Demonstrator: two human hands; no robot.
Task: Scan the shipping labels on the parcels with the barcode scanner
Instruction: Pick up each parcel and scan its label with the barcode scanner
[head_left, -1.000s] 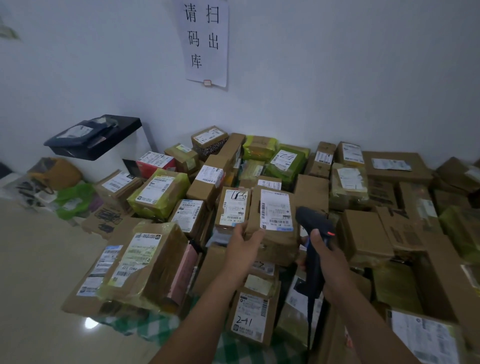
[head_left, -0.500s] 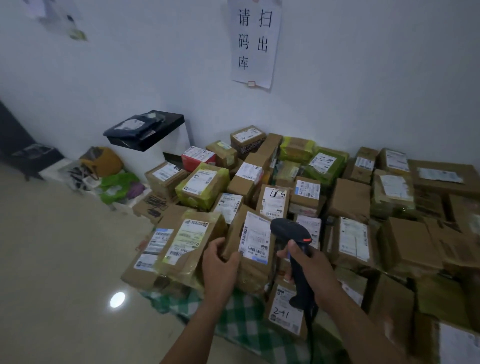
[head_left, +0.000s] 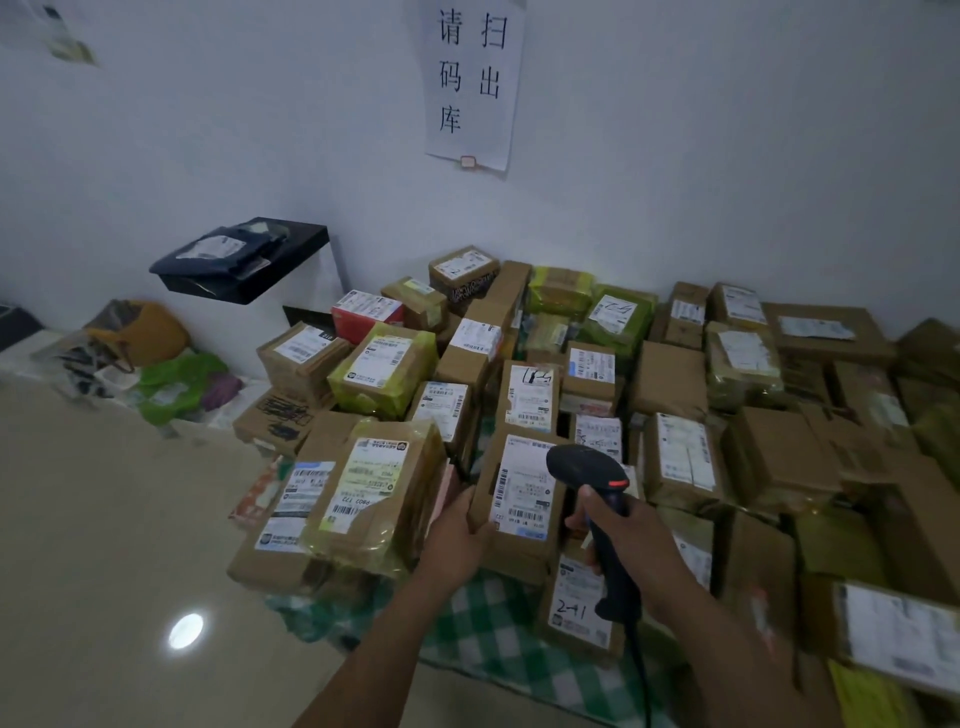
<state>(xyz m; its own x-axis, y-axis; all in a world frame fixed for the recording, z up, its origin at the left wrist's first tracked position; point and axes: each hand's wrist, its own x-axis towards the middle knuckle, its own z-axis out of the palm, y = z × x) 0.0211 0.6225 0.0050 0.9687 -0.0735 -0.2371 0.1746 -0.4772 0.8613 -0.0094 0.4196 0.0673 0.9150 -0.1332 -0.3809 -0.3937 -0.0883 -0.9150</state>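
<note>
Parcels (head_left: 670, 379) lie heaped on a green checked cloth (head_left: 483, 639) by a white wall, under a paper sign (head_left: 472, 83). The left hand (head_left: 457, 540) grips the left edge of the front parcel (head_left: 511, 551) with curled fingers, and its white label (head_left: 524, 488) faces up. The right hand (head_left: 618, 540) is wrapped round the handle of the black scanner (head_left: 582, 465). The scanner's head hangs just over the label's right side, with a red light showing on it.
</note>
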